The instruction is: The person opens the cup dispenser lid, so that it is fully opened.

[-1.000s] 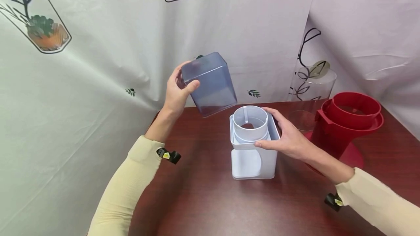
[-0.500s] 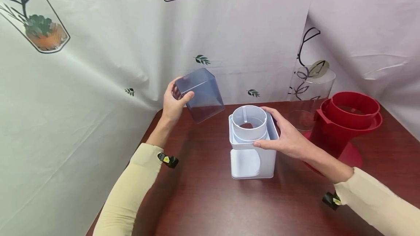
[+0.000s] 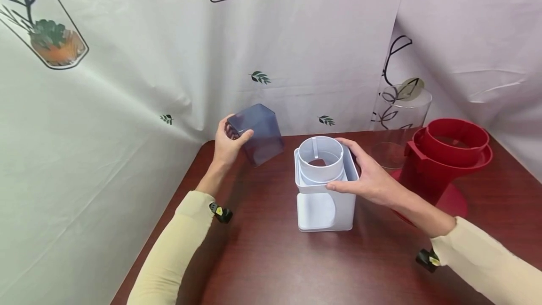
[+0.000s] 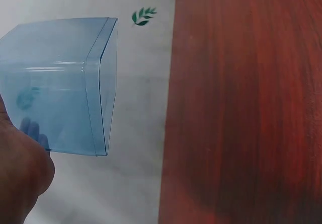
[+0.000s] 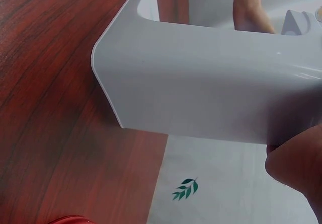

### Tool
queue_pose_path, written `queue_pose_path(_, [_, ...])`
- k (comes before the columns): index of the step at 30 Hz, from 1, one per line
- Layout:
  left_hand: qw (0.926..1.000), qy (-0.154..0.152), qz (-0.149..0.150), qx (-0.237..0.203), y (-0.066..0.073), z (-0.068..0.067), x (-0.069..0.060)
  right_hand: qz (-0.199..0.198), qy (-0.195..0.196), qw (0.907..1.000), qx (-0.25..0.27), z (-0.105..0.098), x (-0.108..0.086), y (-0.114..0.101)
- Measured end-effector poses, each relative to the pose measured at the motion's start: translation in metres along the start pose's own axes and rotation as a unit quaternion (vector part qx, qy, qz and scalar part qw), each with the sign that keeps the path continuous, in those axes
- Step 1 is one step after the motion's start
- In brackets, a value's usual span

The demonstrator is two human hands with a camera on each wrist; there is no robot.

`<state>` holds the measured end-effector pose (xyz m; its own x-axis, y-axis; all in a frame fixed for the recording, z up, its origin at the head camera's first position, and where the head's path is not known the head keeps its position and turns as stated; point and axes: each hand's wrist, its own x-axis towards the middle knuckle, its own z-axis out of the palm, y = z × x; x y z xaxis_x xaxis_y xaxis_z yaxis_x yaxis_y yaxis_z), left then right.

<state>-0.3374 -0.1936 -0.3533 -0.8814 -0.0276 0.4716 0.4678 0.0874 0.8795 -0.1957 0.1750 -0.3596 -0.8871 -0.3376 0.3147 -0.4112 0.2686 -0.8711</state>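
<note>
My left hand (image 3: 227,144) grips a clear blue-tinted square container (image 3: 261,134), thumb on the near side and fingers showing through its wall. The container is tilted in the air above the table's far left part. In the left wrist view the same blue container (image 4: 55,98) has its rimmed end turned to the right. With my right hand (image 3: 372,177) I hold the top edge of a white dispenser-like base (image 3: 345,211), thumb in front and fingers behind. It stands upright on the table, a round white collar (image 3: 322,173) in its top. The right wrist view shows its smooth side wall (image 5: 201,78).
On the right stands a red base (image 3: 427,178) with a round collar, partly behind my right forearm. A clear cylinder (image 3: 400,121) is behind it, by the cloth backdrop (image 3: 313,51). The dark red-brown wooden table (image 3: 271,267) meets cloth at the back and left.
My left hand has lowered the blue container and carried it left, away from the white base. The right hand has stayed on the white base.
</note>
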Motion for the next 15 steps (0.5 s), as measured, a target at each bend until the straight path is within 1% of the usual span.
queue_pose_path(3, [0.9999,0.0,-0.005,0.01,-0.007,-0.001,-0.001,-0.001,0.001,1.0,-0.001,0.0,0.0,0.0])
queue_pose_path(8, [0.9998,0.002,-0.016,0.014,-0.017,-0.002,-0.003,-0.001,0.003,1.0,-0.005,0.001,0.0,-0.001])
queue_pose_path(15, [0.9988,0.006,-0.031,0.038,-0.026,-0.004,-0.006,-0.001,0.003,1.0,-0.002,0.001,-0.001,-0.002])
